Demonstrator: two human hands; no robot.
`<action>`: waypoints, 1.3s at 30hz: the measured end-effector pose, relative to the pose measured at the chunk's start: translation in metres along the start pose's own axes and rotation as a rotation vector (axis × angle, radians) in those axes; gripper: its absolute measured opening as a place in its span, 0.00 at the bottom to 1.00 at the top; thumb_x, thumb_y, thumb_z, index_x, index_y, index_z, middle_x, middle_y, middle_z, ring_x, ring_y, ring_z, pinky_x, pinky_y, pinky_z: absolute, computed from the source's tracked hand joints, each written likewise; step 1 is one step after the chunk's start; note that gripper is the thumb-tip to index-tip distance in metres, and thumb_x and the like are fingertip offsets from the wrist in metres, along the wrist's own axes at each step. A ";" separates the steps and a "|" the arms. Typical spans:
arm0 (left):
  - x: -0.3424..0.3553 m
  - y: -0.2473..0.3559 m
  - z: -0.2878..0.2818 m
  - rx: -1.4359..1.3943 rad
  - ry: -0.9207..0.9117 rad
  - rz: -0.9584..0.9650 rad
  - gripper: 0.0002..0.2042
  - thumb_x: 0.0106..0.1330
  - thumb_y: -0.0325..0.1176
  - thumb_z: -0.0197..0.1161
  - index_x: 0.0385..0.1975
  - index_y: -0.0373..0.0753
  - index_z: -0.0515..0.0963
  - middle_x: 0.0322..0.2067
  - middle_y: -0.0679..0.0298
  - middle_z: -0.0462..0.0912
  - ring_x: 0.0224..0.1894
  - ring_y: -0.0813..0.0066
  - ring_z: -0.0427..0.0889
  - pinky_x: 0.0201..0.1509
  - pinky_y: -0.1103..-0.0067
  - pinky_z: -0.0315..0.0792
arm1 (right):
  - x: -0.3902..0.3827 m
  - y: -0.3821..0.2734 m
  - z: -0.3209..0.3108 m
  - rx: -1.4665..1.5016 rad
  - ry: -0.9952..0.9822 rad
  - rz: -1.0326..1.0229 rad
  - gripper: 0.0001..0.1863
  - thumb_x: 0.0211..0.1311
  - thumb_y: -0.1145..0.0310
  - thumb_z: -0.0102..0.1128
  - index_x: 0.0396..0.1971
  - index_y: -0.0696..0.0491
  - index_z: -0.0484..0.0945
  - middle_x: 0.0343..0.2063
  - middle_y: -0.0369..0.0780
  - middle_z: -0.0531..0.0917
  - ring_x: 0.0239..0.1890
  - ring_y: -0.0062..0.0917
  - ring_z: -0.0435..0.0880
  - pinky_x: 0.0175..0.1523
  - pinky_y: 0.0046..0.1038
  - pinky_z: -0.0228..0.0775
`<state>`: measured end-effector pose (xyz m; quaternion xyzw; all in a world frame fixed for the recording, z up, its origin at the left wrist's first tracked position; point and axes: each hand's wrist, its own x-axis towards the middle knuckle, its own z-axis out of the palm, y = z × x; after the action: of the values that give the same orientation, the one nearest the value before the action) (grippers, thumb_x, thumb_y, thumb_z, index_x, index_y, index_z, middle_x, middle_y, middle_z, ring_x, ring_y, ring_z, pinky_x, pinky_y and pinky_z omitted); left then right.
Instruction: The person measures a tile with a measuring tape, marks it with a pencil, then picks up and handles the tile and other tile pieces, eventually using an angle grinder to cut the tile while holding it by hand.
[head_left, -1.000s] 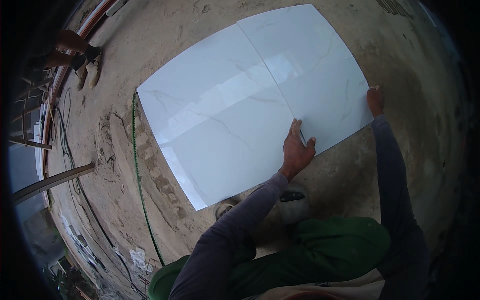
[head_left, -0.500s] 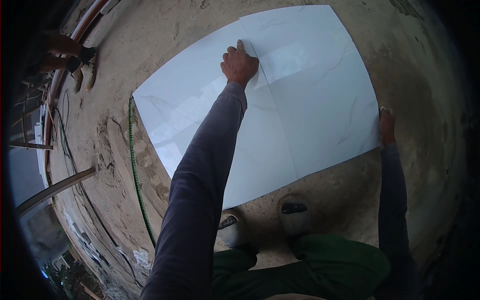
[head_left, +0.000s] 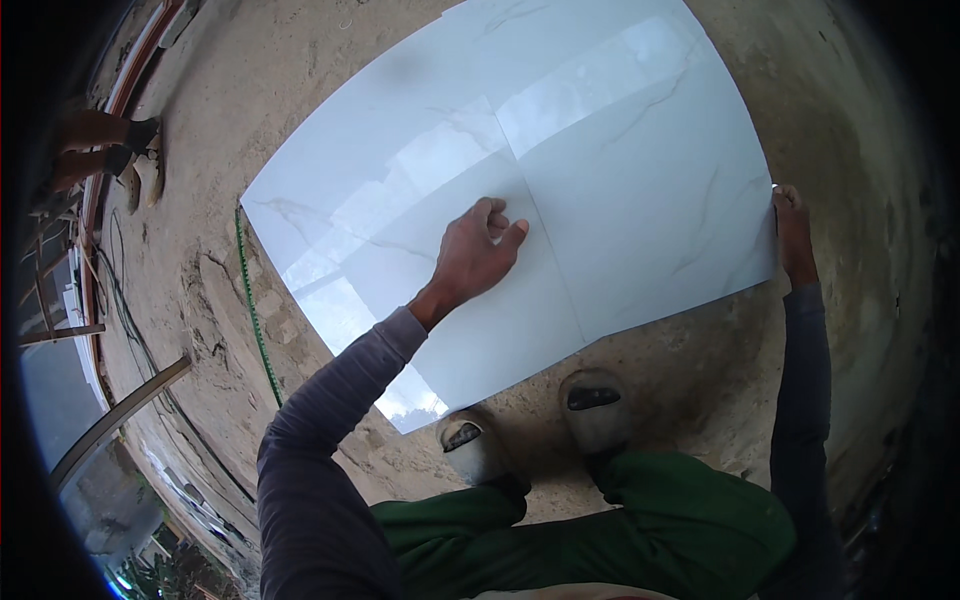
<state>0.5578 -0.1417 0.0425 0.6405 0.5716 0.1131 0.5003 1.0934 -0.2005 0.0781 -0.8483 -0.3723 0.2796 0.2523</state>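
Two white, glossy, grey-veined tiles lie on the rough concrete floor, the left tile [head_left: 340, 180] beside the right tile [head_left: 650, 220] along a narrow seam. My left hand [head_left: 470, 250] is over the left tile near the seam, its fingers loosely bent and a little apart, with nothing visible in them; whether it touches the surface I cannot tell. My right hand [head_left: 790, 225] is closed on the right tile's outer edge. Just below the tiles' near edge are my shoes [head_left: 595, 405].
Another person's legs and shoes [head_left: 140, 170] stand at the upper left. A green notched strip [head_left: 253, 305] runs from the tiles' left corner. Dark cables [head_left: 175, 405], a long narrow bar [head_left: 130, 405] and reddish boards [head_left: 130, 80] lie along the left side.
My left hand moved from the near seam up toward the far part of the seam, then back down to about its middle. My right hand remains on the outer edge.
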 end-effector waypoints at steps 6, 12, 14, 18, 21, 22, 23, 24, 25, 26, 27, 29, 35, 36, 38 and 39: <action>-0.132 -0.017 0.056 -0.341 -0.355 -0.321 0.35 0.72 0.57 0.66 0.59 0.24 0.77 0.49 0.45 0.87 0.53 0.58 0.87 0.58 0.68 0.79 | -0.061 -0.063 -0.009 -0.092 0.023 -0.043 0.17 0.81 0.56 0.51 0.47 0.55 0.80 0.34 0.31 0.79 0.38 0.16 0.73 0.46 0.26 0.69; -0.152 0.003 0.086 -0.379 -0.352 -0.331 0.31 0.72 0.55 0.67 0.55 0.26 0.79 0.47 0.50 0.87 0.52 0.61 0.86 0.57 0.68 0.79 | -0.084 -0.052 -0.024 0.008 0.079 -0.136 0.18 0.81 0.56 0.52 0.50 0.55 0.81 0.38 0.33 0.82 0.41 0.17 0.76 0.48 0.26 0.70; -0.155 -0.005 0.087 -0.318 -0.457 -0.294 0.27 0.73 0.51 0.67 0.53 0.28 0.81 0.45 0.53 0.88 0.51 0.64 0.86 0.57 0.70 0.79 | -0.083 -0.050 -0.030 0.027 0.032 -0.172 0.18 0.79 0.54 0.53 0.51 0.54 0.81 0.37 0.31 0.82 0.39 0.16 0.77 0.46 0.25 0.71; -0.157 -0.025 0.033 -0.235 -0.725 -0.165 0.24 0.74 0.48 0.65 0.53 0.29 0.82 0.49 0.49 0.88 0.55 0.61 0.86 0.60 0.68 0.78 | -0.083 -0.049 -0.016 0.135 -0.043 -0.053 0.17 0.76 0.55 0.58 0.50 0.52 0.81 0.34 0.28 0.80 0.34 0.14 0.76 0.41 0.23 0.70; -0.156 -0.011 0.001 -0.153 -0.729 -0.148 0.22 0.77 0.45 0.61 0.56 0.30 0.82 0.54 0.48 0.87 0.61 0.62 0.84 0.67 0.69 0.74 | -0.091 -0.037 -0.014 0.214 -0.053 -0.041 0.17 0.75 0.56 0.58 0.50 0.53 0.81 0.34 0.28 0.81 0.34 0.14 0.76 0.40 0.24 0.70; -0.161 -0.005 0.001 -0.153 -0.785 -0.190 0.22 0.78 0.45 0.60 0.58 0.30 0.82 0.57 0.47 0.86 0.64 0.61 0.82 0.70 0.69 0.72 | -0.100 -0.034 -0.010 0.216 -0.049 -0.030 0.17 0.75 0.56 0.58 0.50 0.53 0.81 0.34 0.28 0.81 0.34 0.14 0.76 0.40 0.24 0.70; -0.173 -0.006 0.007 -0.223 -0.779 -0.193 0.24 0.77 0.48 0.62 0.56 0.30 0.82 0.54 0.49 0.87 0.63 0.62 0.82 0.70 0.69 0.72 | -0.106 -0.039 -0.003 0.216 -0.019 0.001 0.16 0.75 0.56 0.58 0.49 0.53 0.82 0.34 0.29 0.81 0.33 0.14 0.76 0.40 0.24 0.70; -0.184 -0.006 0.019 -0.297 -0.874 -0.229 0.26 0.77 0.51 0.62 0.56 0.30 0.82 0.55 0.50 0.86 0.64 0.62 0.81 0.71 0.69 0.71 | -0.113 -0.045 0.000 0.214 0.007 0.031 0.16 0.75 0.56 0.58 0.49 0.54 0.82 0.33 0.30 0.81 0.33 0.14 0.76 0.39 0.24 0.71; -0.192 -0.003 0.032 -0.370 -0.962 -0.259 0.28 0.76 0.53 0.62 0.57 0.30 0.81 0.56 0.51 0.86 0.65 0.61 0.80 0.71 0.69 0.70 | -0.118 -0.049 -0.001 0.230 0.012 0.015 0.16 0.75 0.56 0.58 0.49 0.54 0.82 0.33 0.30 0.81 0.33 0.14 0.76 0.39 0.24 0.71; -0.199 0.002 0.043 -0.496 -0.989 -0.330 0.29 0.77 0.54 0.61 0.62 0.33 0.77 0.60 0.54 0.82 0.66 0.64 0.78 0.71 0.70 0.69 | -0.127 -0.049 -0.003 0.196 -0.019 0.038 0.16 0.76 0.57 0.57 0.48 0.54 0.82 0.33 0.30 0.82 0.33 0.14 0.77 0.38 0.24 0.71; -0.210 0.008 0.052 -0.623 -0.997 -0.417 0.30 0.79 0.55 0.60 0.67 0.36 0.73 0.65 0.57 0.78 0.68 0.66 0.75 0.71 0.70 0.68 | -0.140 -0.051 0.004 0.173 -0.070 0.061 0.16 0.76 0.57 0.56 0.48 0.54 0.82 0.32 0.31 0.82 0.32 0.14 0.78 0.38 0.24 0.72; -0.221 0.006 0.091 -1.018 -0.898 -0.574 0.37 0.78 0.59 0.58 0.76 0.38 0.61 0.74 0.55 0.66 0.75 0.62 0.67 0.77 0.67 0.63 | -0.176 -0.069 0.017 0.196 -0.046 0.084 0.14 0.77 0.59 0.55 0.44 0.54 0.81 0.30 0.30 0.81 0.30 0.14 0.78 0.35 0.25 0.71; -0.225 0.011 0.140 -1.769 -0.599 -0.484 0.38 0.78 0.58 0.59 0.75 0.37 0.59 0.74 0.55 0.67 0.76 0.59 0.66 0.80 0.64 0.62 | -0.252 -0.068 0.058 0.346 -0.060 0.104 0.13 0.80 0.60 0.51 0.39 0.52 0.78 0.29 0.32 0.80 0.28 0.16 0.78 0.34 0.25 0.72; -0.227 0.013 0.138 -1.851 -0.517 -0.438 0.36 0.78 0.56 0.59 0.74 0.37 0.60 0.73 0.56 0.68 0.75 0.59 0.68 0.79 0.63 0.63 | -0.265 -0.065 0.060 0.356 -0.078 0.082 0.12 0.80 0.60 0.51 0.40 0.51 0.78 0.29 0.33 0.81 0.28 0.17 0.79 0.34 0.25 0.73; -0.224 0.016 0.125 -1.920 -0.443 -0.340 0.33 0.79 0.55 0.58 0.73 0.38 0.62 0.71 0.57 0.70 0.73 0.60 0.70 0.79 0.62 0.65 | -0.304 -0.093 0.074 0.567 -0.159 0.292 0.11 0.80 0.60 0.51 0.43 0.51 0.76 0.30 0.35 0.82 0.29 0.20 0.81 0.35 0.28 0.74; -0.231 0.013 0.118 -1.928 -0.321 -0.364 0.32 0.79 0.54 0.58 0.73 0.39 0.63 0.70 0.58 0.72 0.72 0.61 0.71 0.78 0.61 0.67 | -0.317 -0.093 0.080 0.658 -0.194 0.345 0.10 0.80 0.60 0.50 0.44 0.51 0.76 0.31 0.37 0.83 0.30 0.23 0.82 0.36 0.29 0.76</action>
<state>0.5761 -0.3950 0.0950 -0.1298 0.2504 0.3630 0.8881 0.8150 -0.3726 0.1710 -0.7418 -0.1368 0.5012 0.4240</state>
